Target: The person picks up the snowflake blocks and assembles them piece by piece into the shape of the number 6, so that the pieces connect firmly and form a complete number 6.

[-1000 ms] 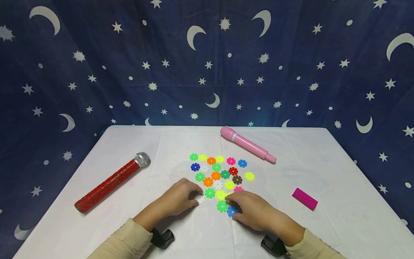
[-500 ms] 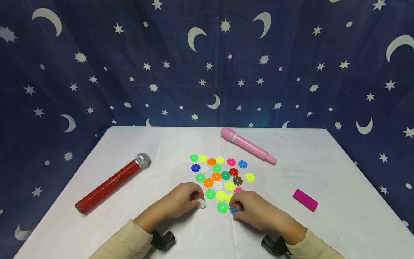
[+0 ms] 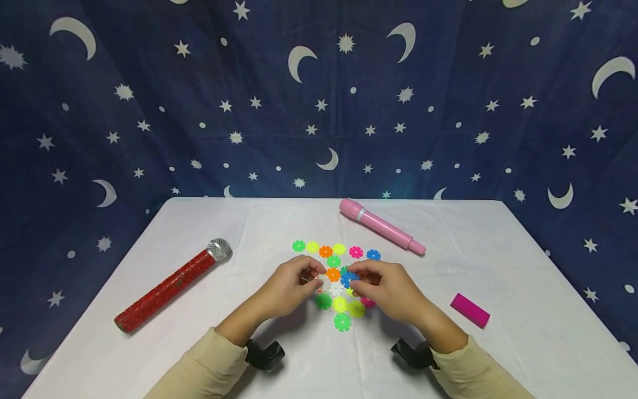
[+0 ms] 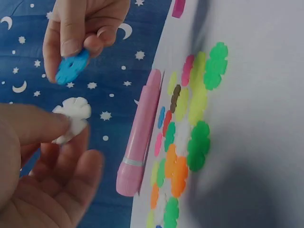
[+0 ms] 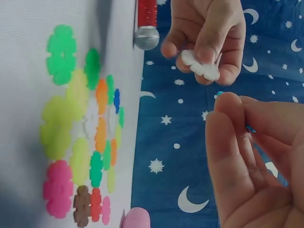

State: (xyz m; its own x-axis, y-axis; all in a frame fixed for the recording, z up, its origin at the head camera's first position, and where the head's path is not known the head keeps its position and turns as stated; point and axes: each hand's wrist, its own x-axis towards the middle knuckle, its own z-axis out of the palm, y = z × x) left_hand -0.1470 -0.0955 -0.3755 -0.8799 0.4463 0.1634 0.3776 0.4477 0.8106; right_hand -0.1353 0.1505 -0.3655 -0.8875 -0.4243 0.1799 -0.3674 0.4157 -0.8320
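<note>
Nearest the wearer, the left hand [image 3: 291, 285] is raised above the surface [image 3: 324, 368], thumb and fingers closed in a pinch on a white disc [image 4: 78, 108]; the lower fingers are loosely bent. The right hand [image 3: 394, 288] mirrors it, pinching a blue disc [image 4: 72, 67] near its edge (in the right wrist view the fingers hide most of this disc). The two discs are near each other but apart, and both are tilted. Risk: each pinch covers only part of a thin, lobed piece, so uneven thumb pressure could turn the disc and put its slots out of line, or let it slip. A dropped disc would probably land among the loose discs [image 3: 342, 322], which lie below the hands in a close, mixed-colour group. Lowering the hands too far could sweep some of these aside, since fingers and group overlap in the head view. Beyond the hands' sides lie a magenta block [image 3: 470, 310] at right and a red microphone [image 3: 166, 288] at left; farther back, a pink rod [image 3: 384, 227] lies before the star-printed backdrop [image 3: 279, 105]. All three appear too far off to obstruct.
</note>
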